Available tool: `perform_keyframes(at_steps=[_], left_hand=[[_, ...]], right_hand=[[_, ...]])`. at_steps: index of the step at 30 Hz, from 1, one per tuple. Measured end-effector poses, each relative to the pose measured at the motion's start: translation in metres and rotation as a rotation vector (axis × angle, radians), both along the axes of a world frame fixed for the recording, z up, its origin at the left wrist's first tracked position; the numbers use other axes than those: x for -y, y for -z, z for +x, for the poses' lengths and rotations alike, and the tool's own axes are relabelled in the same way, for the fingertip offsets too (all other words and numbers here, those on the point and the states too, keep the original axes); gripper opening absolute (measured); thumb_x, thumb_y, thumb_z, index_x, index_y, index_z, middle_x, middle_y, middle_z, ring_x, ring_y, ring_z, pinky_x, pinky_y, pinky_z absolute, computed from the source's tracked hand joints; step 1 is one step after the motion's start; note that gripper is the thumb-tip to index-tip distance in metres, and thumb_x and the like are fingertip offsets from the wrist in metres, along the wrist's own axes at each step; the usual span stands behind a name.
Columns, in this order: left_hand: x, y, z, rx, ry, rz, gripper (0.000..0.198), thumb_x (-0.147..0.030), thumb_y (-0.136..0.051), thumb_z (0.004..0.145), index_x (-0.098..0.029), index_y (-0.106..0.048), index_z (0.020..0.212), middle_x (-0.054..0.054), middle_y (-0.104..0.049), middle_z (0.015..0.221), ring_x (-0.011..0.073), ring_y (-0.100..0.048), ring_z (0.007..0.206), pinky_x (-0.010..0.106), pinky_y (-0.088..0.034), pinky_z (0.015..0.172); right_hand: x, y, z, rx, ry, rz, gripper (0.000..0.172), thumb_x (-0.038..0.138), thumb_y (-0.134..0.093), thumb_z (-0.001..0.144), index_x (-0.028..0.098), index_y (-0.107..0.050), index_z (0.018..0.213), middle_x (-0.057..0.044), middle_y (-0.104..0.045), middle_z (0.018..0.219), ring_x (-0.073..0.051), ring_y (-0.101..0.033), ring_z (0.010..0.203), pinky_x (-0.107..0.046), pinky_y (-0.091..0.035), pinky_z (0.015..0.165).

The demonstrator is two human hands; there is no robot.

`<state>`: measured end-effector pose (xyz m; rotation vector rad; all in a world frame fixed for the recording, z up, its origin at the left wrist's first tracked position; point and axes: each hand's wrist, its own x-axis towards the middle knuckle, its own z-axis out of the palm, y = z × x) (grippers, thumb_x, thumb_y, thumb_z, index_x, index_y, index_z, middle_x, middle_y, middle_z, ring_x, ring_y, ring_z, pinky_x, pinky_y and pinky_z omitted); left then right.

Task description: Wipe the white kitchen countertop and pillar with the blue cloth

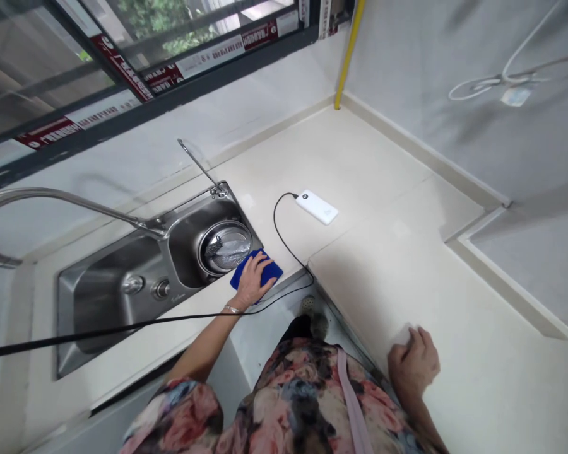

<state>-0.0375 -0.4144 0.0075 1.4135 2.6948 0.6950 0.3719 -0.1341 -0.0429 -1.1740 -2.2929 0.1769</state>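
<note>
My left hand (pixel 253 277) lies over a folded blue cloth (pixel 272 271), pressing it on the counter strip at the front right corner of the sink. Its fingers are spread across the cloth, and a bracelet (pixel 231 309) circles the wrist. Over the right-hand countertop (pixel 478 366), my right hand (pixel 414 362) is curled with the fingers bent in. A small whitish patch shows between its thumb and fingers, too unclear to name. Beside the cloth, a round metal strainer basket (pixel 224 246) with a clear plastic-like item in it sits in the sink's right bowl.
A double steel sink (pixel 118 321) with a tall curved faucet (pixel 66 195) and a thin spout (pixel 196 161) lies left. A white power bank (pixel 317 207) rests on the counter; its black cable (pixel 170 320) crosses before me. A yellow pipe (pixel 349 57) rises in the corner.
</note>
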Motion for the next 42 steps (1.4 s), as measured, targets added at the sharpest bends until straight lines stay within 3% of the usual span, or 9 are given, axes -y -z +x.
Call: perform_keyframes(at_steps=[4,9,26,35,42], left_hand=[[-0.013,0.006,-0.003,0.002,-0.010,0.114,0.036,-0.049,-0.063,0.097,-0.022,-0.069,0.121,0.013,-0.063,0.140,0.0304,-0.051,0.145,0.059,-0.035,0.125],[-0.034,0.006,-0.010,0.025,-0.009,0.140,0.033,-0.050,-0.066,0.095,-0.023,-0.073,0.113,0.012,-0.066,0.136,0.0311,-0.055,0.141,0.058,-0.038,0.123],[-0.106,0.019,-0.058,0.049,0.080,0.206,0.028,-0.047,-0.072,0.092,-0.026,-0.079,0.109,0.010,-0.071,0.133,0.0293,-0.059,0.137,0.056,-0.043,0.121],[-0.136,0.027,-0.070,0.069,0.042,0.258,0.027,-0.042,-0.067,0.096,-0.027,-0.080,0.114,0.010,-0.068,0.141,0.0316,-0.057,0.139,0.062,-0.039,0.122],[-0.136,0.021,-0.070,0.057,0.087,0.236,0.030,-0.039,-0.064,0.098,-0.025,-0.077,0.121,0.011,-0.065,0.145,0.0310,-0.055,0.142,0.059,-0.041,0.122]], right_hand=[[-0.002,-0.010,-0.002,-0.011,-0.039,0.024,0.049,0.017,-0.046,0.089,0.010,-0.064,0.133,-0.023,-0.062,0.140,-0.037,-0.058,0.131,-0.060,-0.046,0.108],[-0.003,-0.014,-0.003,-0.006,-0.068,0.028,0.048,0.016,-0.046,0.089,0.009,-0.064,0.133,-0.025,-0.061,0.139,-0.038,-0.058,0.130,-0.060,-0.048,0.106],[0.009,-0.009,-0.011,0.080,0.003,0.053,0.053,0.022,-0.045,0.091,0.010,-0.056,0.142,-0.024,-0.055,0.146,-0.035,-0.050,0.135,-0.059,-0.038,0.114],[0.007,-0.012,-0.013,0.088,0.000,0.056,0.051,0.023,-0.044,0.090,0.009,-0.059,0.136,-0.023,-0.056,0.143,-0.035,-0.052,0.132,-0.056,-0.044,0.109],[0.001,-0.005,-0.004,0.101,-0.033,0.056,0.053,0.021,-0.047,0.087,0.006,-0.059,0.136,-0.025,-0.056,0.143,-0.036,-0.055,0.131,-0.057,-0.047,0.109]])
